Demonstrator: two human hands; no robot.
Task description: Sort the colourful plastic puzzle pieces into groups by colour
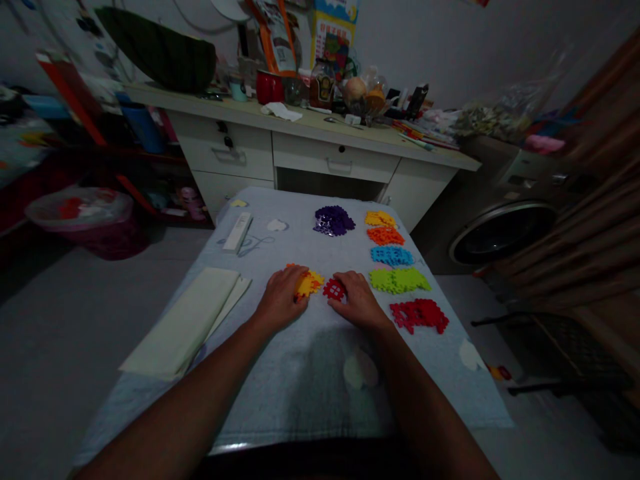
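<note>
Near the middle of the cloth-covered table point(310, 373), my left hand point(283, 297) is closed around yellow and orange interlocking plastic pieces point(309, 284) with notched edges. Just to its right, my right hand point(358, 300) grips a red interlocking piece point(334, 289) that has a window-like grid. A small gap separates the red piece from the yellow ones. Beyond my hands lies a pile of dark purple pieces point(334, 220). Along the right side run piles of yellow point(380, 219), orange point(385, 236), blue point(391, 255), lime green point(399, 280) and red pieces point(419, 315).
A folded cream sheet point(187, 320) and a narrow white box point(237, 233) lie on the table's left. Behind stands a cluttered white desk point(305, 150) with drawers. A washing machine point(500, 207) and a dark chair point(560, 353) are at right, a lined bin point(90, 220) at left.
</note>
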